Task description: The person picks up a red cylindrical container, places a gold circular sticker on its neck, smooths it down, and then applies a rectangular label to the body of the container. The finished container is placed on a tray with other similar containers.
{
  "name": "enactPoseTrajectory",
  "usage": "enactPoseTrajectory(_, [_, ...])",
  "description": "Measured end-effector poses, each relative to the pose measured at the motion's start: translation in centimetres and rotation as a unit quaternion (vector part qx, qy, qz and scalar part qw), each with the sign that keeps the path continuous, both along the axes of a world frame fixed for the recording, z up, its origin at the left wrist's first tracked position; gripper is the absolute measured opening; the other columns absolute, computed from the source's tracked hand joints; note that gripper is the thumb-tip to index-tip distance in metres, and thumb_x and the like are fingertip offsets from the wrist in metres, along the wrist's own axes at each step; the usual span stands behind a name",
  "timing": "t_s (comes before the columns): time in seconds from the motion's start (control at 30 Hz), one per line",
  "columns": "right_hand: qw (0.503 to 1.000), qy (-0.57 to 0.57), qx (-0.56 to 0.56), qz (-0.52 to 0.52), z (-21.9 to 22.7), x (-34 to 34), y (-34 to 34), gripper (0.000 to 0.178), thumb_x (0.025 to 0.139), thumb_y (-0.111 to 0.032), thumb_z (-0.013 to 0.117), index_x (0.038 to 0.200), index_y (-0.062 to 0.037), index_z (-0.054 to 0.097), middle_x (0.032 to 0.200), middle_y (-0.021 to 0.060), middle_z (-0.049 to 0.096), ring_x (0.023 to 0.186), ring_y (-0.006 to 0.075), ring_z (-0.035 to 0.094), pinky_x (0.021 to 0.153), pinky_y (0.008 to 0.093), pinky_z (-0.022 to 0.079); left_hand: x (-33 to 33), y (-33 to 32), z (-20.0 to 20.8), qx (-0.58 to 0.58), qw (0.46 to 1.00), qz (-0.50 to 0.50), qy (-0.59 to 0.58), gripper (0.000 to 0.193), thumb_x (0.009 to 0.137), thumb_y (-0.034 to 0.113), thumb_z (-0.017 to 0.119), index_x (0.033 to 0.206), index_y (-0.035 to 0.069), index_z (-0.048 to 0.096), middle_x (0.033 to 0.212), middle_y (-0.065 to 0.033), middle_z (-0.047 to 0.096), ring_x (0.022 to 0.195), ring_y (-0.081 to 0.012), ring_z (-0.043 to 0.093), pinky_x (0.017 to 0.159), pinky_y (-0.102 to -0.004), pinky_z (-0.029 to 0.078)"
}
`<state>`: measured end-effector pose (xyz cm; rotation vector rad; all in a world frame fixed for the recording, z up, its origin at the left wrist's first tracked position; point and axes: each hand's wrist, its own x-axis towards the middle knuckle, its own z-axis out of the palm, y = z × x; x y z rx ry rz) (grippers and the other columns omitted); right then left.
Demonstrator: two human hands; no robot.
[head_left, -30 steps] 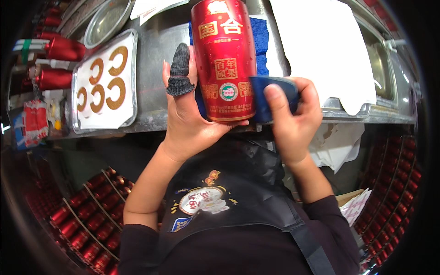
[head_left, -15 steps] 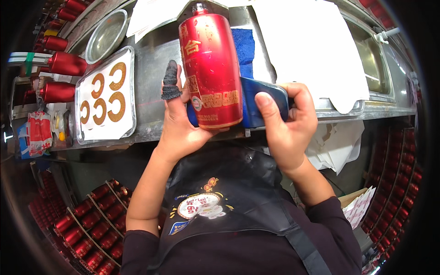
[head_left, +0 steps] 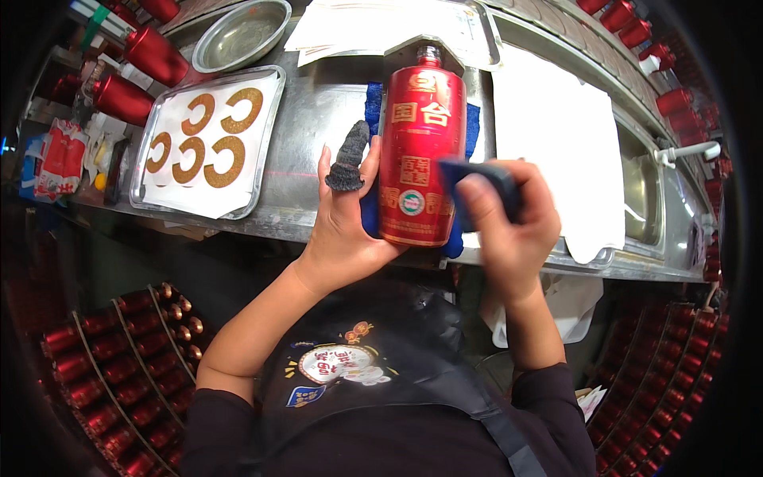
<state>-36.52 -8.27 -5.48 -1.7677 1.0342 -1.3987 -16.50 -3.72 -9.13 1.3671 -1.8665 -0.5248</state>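
Observation:
A glossy red bottle (head_left: 422, 147) with gold lettering and an uncapped dark neck leans back over a blue cloth (head_left: 472, 129) on the metal bench. My left hand (head_left: 347, 230) grips it at the lower left side and base; one raised finger wears a black knitted finger sleeve (head_left: 348, 159). Some of its fingers are hidden behind the bottle. In my right hand (head_left: 517, 226), blurred by motion, is a dark blue flat scraper (head_left: 486, 191). Its edge meets the bottle's right side in the picture; I cannot tell whether they touch.
Left on the bench is a clear tray (head_left: 278, 119) with several gold C-shaped decals on white paper. Behind it sits a metal bowl (head_left: 238, 36). White sheets (head_left: 548, 151) lie right, beside a sink (head_left: 642, 191). Racks of red bottles (head_left: 119, 374) stand below on both sides.
The bottle has turned so its main lettering faces me, and it leans lower over the cloth. My right hand has drawn the scraper from behind the bottle to its right side. The view has shifted.

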Motion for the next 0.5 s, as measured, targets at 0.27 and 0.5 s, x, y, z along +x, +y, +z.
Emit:
enactPoseTrajectory(0.27, [0.981,0.097,-0.112,-0.125,-0.9,1.2,-1.7,0.017,0.085,-0.003,0.079,0.098,-0.0008,0.068,0.079,0.0054,0.065,0.067,0.0117,0.058,0.061,0.0250,0.046,-0.8,-0.1,0.4,-0.130,0.991,-0.001,-0.029,0.097,0.068,0.028,0.090,0.148,0.003,0.042,0.152,-0.0139,0.048,0.142,-0.0344,0.045,0.119,-0.0633,0.014])
enactPoseTrajectory(0.5, [0.971,0.179,-0.158,0.032,-1.2,0.2,4.4,0.034,0.071,0.004,0.084,0.103,-0.0012,0.073,0.086,0.0111,0.067,0.068,0.0225,0.062,0.063,0.0315,0.049,-0.8,-0.4,0.0,-0.124,0.992,-0.003,0.027,0.093,0.068,0.031,0.087,0.149,0.011,0.044,0.157,-0.0201,0.040,0.142,-0.0406,0.042,0.115,-0.0723,0.010])
